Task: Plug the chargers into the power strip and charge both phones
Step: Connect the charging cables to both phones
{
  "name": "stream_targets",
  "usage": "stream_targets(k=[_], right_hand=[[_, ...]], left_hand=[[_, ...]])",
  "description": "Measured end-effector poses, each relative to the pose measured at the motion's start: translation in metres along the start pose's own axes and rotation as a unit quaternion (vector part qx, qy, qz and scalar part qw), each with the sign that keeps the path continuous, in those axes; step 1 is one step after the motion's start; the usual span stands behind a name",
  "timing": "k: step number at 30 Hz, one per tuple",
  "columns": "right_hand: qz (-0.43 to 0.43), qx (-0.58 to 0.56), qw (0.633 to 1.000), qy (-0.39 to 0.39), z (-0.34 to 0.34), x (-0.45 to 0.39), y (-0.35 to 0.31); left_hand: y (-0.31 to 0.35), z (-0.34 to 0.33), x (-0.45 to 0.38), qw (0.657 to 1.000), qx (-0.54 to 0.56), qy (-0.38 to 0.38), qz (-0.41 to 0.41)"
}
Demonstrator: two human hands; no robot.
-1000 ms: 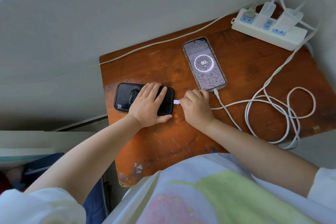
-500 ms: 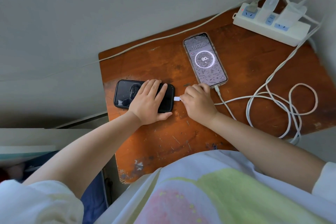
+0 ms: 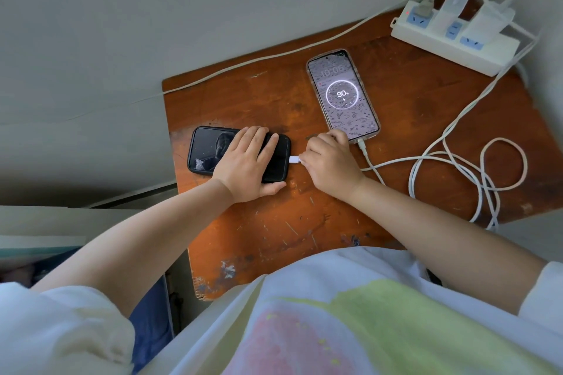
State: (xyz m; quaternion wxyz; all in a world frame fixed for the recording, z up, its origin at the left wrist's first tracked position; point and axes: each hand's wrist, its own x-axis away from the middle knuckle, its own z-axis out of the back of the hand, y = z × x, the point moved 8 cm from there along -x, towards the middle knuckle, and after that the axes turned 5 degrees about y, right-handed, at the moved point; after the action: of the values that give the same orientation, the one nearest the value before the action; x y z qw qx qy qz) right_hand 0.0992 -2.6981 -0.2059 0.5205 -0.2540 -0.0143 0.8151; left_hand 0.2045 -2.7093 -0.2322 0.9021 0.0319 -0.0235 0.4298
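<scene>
Dark phone [image 3: 210,151] flat near table's [image 3: 274,94] left edge, pressed by straight-fingered left hand [image 3: 246,164]. Right hand [image 3: 330,164] pinching white connector [image 3: 294,159] at right-end port. Risk: angled insertion jamming plug; phone sliding left.

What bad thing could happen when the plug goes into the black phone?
The left hand only presses flat on the black phone, so a hard push could slide it along the table. The right hand pinches the white plug right at the phone's end; a crooked push might jam it. The looped cables lie beside the lit phone, and a tug could drag it.
</scene>
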Motion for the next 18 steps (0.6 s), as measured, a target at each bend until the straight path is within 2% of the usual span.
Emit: stream_targets(k=[18], right_hand=[[-0.012,-0.018,0.999,-0.037,-0.0024,-0.0057,-0.0071]], left_hand=[[-0.0025,-0.0034,0.0005,0.999,0.008,-0.038,-0.001]])
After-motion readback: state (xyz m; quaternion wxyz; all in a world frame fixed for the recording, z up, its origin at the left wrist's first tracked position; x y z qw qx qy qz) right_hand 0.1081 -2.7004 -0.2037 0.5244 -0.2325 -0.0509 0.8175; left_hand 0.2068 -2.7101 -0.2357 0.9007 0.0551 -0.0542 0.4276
